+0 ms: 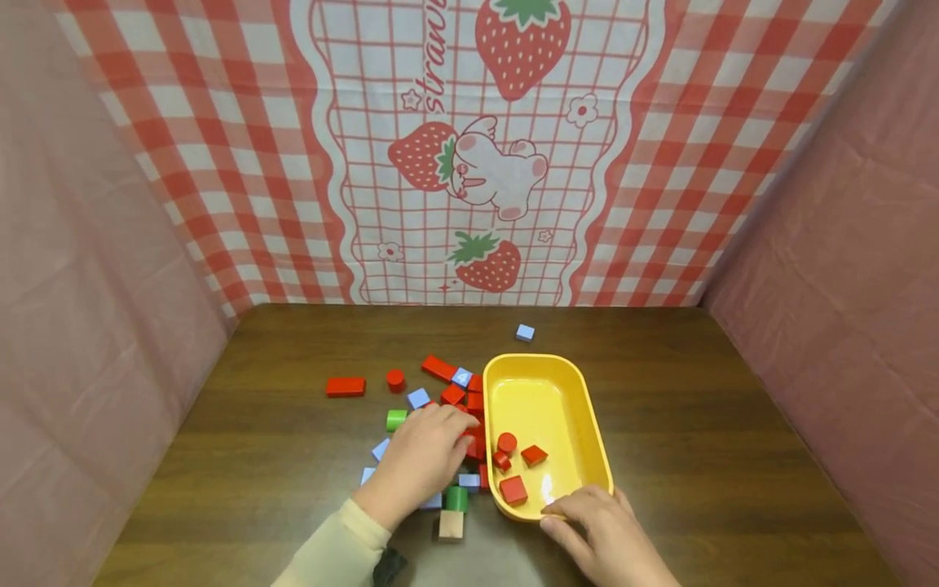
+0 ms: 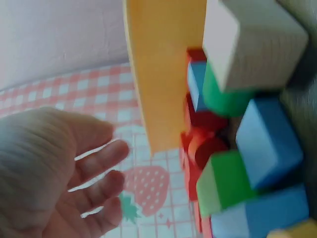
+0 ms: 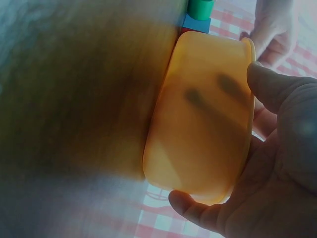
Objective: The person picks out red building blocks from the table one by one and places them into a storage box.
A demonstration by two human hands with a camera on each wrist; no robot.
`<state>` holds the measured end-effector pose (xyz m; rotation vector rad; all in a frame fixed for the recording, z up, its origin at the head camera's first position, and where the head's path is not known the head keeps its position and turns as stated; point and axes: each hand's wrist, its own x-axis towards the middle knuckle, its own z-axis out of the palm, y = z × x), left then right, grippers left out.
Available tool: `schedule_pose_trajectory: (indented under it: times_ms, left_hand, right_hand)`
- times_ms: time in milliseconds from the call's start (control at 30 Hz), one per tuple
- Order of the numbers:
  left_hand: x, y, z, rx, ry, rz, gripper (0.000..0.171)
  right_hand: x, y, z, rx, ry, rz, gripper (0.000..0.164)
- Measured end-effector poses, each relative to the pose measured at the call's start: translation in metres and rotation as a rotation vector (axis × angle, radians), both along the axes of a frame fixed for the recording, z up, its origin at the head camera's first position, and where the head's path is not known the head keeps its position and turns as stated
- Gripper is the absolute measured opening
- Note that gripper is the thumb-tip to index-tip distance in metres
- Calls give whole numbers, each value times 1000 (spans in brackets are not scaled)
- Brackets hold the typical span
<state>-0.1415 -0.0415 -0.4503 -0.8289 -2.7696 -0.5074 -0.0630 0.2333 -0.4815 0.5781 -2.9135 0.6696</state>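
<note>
A yellow plastic tray (image 1: 539, 408) stands on the table, with several red blocks such as a red cube (image 1: 513, 490) and a red cylinder (image 1: 507, 443) inside. My right hand (image 1: 605, 534) grips its near right corner; the right wrist view shows the thumb (image 3: 270, 87) at the rim. Left of the tray, my left hand (image 1: 429, 452) hovers above a heap of wooden blocks, close to the red ones (image 1: 475, 444). Its fingers are loosely bent and hold nothing in the left wrist view. Part of the heap is hidden under that hand.
Around the left hand lie blue blocks (image 1: 419, 398), a light green block (image 1: 396, 420), a dark green cylinder (image 1: 456, 499) and a plain wood cube (image 1: 451, 526). A red bar (image 1: 346, 387) lies farther left. Behind the tray sits a lone blue block (image 1: 525, 333). Cloth walls enclose the table.
</note>
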Motion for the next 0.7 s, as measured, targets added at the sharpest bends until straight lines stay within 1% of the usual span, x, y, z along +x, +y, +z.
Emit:
schedule_pose_trajectory:
  times_ms: [67,133,233,300,367,467,633,700]
  left_hand:
    - [1,-5,-1,-17,-21,-24,17]
    - [3,-6,-4,-47,-59,-68,17]
    - [8,-1,-9,-112,-118,-121,28]
    - [10,4,-13,-149,-132,-131,33]
    - [12,8,-17,-185,-131,-124,35]
    - [14,13,-21,-211,-116,-107,31]
    - [16,17,-25,-210,-122,-58,31]
    - [16,19,-26,-215,-145,-44,32]
  right_hand:
    - [0,0,0,3,14,0,4]
    - [1,0,0,4,38,5,4]
    - [2,0,-2,8,65,5,4]
    - [2,-1,-2,9,63,2,5]
    - [1,-2,-2,8,53,0,6]
    - [1,-2,-2,5,39,-3,6]
    - [0,-1,-2,2,22,-10,6]
    - [-1,-2,-2,2,23,-9,7]
